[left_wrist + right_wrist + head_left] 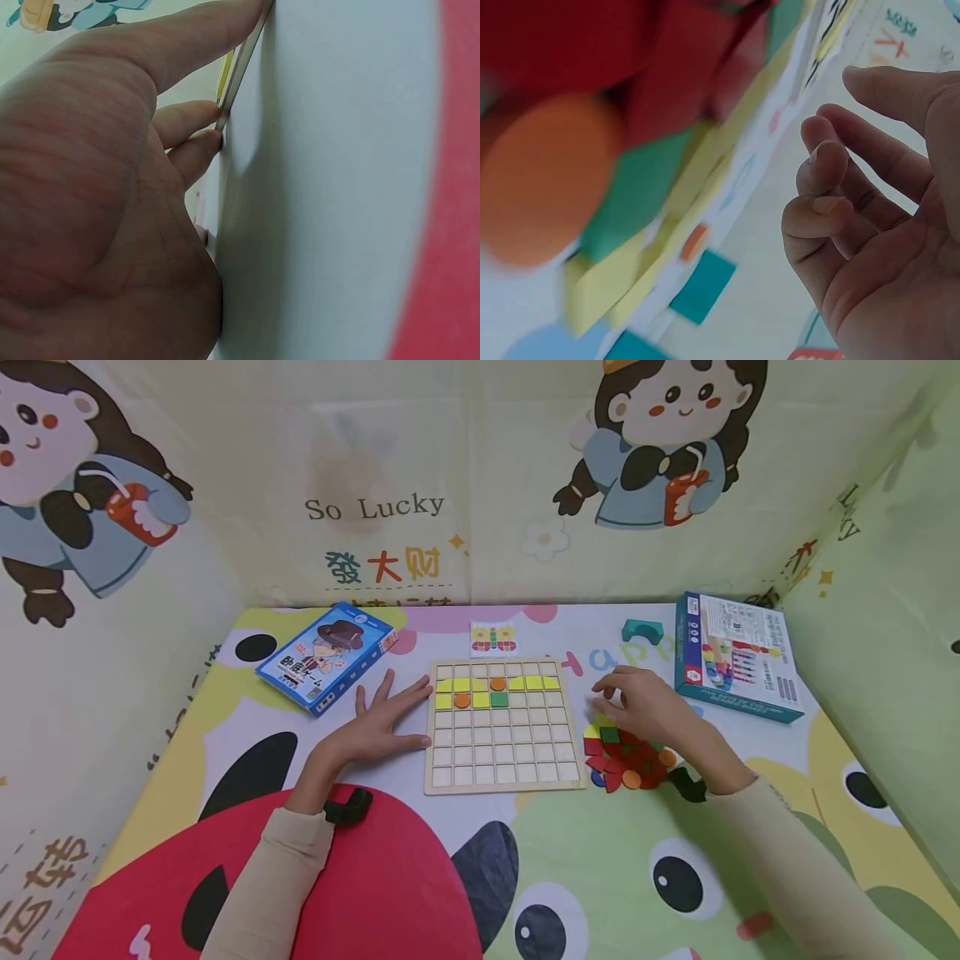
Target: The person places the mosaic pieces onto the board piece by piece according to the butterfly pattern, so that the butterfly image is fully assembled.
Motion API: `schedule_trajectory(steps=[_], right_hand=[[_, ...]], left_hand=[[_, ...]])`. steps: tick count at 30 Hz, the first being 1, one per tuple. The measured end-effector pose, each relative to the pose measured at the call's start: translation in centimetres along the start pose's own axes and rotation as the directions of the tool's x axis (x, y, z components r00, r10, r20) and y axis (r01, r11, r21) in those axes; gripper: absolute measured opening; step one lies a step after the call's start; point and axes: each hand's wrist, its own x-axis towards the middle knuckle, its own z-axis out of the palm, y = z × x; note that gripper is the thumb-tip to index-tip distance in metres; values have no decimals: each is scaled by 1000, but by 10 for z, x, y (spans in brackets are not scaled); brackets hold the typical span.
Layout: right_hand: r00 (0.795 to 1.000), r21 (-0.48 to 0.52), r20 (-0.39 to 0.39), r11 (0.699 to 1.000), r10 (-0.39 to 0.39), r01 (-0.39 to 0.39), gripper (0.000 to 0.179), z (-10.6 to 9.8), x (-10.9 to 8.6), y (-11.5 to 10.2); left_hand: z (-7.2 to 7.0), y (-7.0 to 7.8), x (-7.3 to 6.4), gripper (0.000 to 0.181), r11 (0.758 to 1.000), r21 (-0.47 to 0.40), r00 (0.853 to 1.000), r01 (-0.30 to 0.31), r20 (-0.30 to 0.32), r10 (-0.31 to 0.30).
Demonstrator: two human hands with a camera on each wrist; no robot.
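A wooden grid board (487,768) lies flat on the table; yellow pieces, two orange discs and one green square fill cells in its upper rows. My left hand (378,727) rests beside it with spread fingers, thumb and fingertips touching the left edge. In the left wrist view, the straight thumb (202,37) meets the board's side. Over the far side of a heap of coloured pieces (633,760) hovers my right hand (648,706). Its fingers are loosely bent, and the right wrist view shows nothing between thumb and fingers (821,169). Red, green, yellow, orange and blue pieces make up the heap.
Behind the board lies a small card (493,640) with a butterfly pattern. A blue box (326,656) is at the back left, a teal and white box (738,656) at the back right. Near that box sits a teal arch-shaped block (642,631). Printed cloth walls enclose the table.
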Motion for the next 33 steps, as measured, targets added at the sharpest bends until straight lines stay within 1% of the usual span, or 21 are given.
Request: schedule_trajectory(steps=[3, 5, 13, 20, 26, 33], right_hand=[[999, 20, 15, 999, 32, -32, 32, -1, -8, 10], [999, 25, 27, 999, 37, -37, 32, -2, -12, 14], [996, 25, 87, 1000, -5, 3, 28, -2, -21, 22], [994, 29, 105, 999, -18, 15, 28, -4, -22, 23], [994, 12, 99, 999, -41, 40, 27, -3, -21, 22], [996, -10, 85, 1000, -23, 24, 29, 1, -16, 20]], left_hand=[[0, 0, 0, 92, 1000, -1, 1000, -1, 0, 1], [0, 0, 0, 91, 1000, -1, 1000, -2, 0, 2], [0, 0, -1, 92, 1000, -2, 1000, -8, 0, 8], [0, 0, -1, 91, 1000, 1, 1000, 0, 9, 0], [-1, 2, -2, 91, 1000, -1, 1000, -1, 10, 1], [0, 0, -1, 92, 1000, -3, 1000, -7, 9, 7]])
